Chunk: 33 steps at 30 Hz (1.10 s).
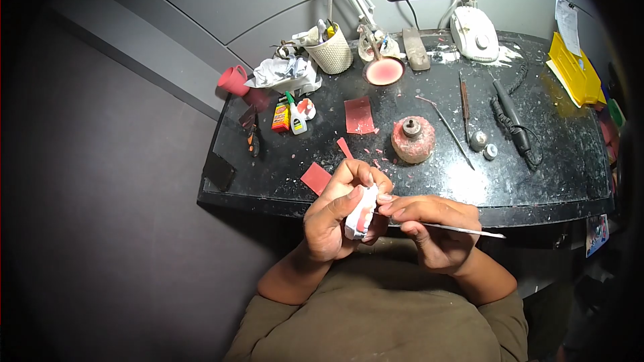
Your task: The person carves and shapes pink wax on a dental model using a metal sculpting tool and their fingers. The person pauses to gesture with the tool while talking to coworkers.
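My left hand (329, 218) is closed around a white plaster dental model (359, 218) that carries pink wax on its side. A thin metal wax carver (463, 229) lies in the grip of my right hand (436, 224); its handle points out to the right. The carver's working end is at the model, partly hidden by my fingers. Both hands are close together in front of the desk's near edge. Just beyond them on the desk lie pink wax pieces (316, 178) and a wax-covered spirit burner (412, 141).
The black desk (282, 167) holds a pink wax sheet (359, 115), a second carver (448, 127), a brown-handled knife (465, 104) and a corded handpiece (513, 117). Behind stand a round dish on a stem (384, 71), a woven cup of tools (332, 53) and a white control unit (475, 33).
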Each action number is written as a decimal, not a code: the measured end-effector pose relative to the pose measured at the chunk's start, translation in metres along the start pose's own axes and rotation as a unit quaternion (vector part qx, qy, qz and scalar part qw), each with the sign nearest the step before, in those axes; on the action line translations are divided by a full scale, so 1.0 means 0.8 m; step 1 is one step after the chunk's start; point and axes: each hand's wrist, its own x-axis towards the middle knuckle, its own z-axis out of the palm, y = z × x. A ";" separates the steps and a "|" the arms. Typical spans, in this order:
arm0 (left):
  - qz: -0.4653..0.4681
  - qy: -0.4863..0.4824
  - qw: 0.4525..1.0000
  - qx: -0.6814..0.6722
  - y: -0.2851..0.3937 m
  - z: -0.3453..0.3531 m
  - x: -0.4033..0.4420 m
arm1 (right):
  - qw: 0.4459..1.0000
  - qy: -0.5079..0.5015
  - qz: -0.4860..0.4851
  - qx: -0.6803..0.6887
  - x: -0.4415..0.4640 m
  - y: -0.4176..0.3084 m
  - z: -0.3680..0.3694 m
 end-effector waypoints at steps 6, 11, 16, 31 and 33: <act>-0.003 -0.016 1.000 0.001 0.000 -0.006 0.001 | 1.000 0.009 0.019 0.007 0.003 0.000 -0.002; -0.002 -0.041 0.999 0.002 -0.001 -0.009 0.001 | 1.000 0.018 0.019 0.010 0.002 0.004 -0.001; 0.002 0.000 1.000 0.023 -0.004 -0.003 0.002 | 0.997 0.050 0.037 0.054 -0.002 0.010 0.003; 0.006 -0.004 1.000 -0.007 -0.005 -0.003 0.002 | 0.993 0.057 0.051 0.093 -0.005 0.013 0.007; 0.006 -0.010 1.000 -0.004 -0.005 -0.006 0.002 | 0.993 0.054 0.052 0.091 -0.005 0.013 0.008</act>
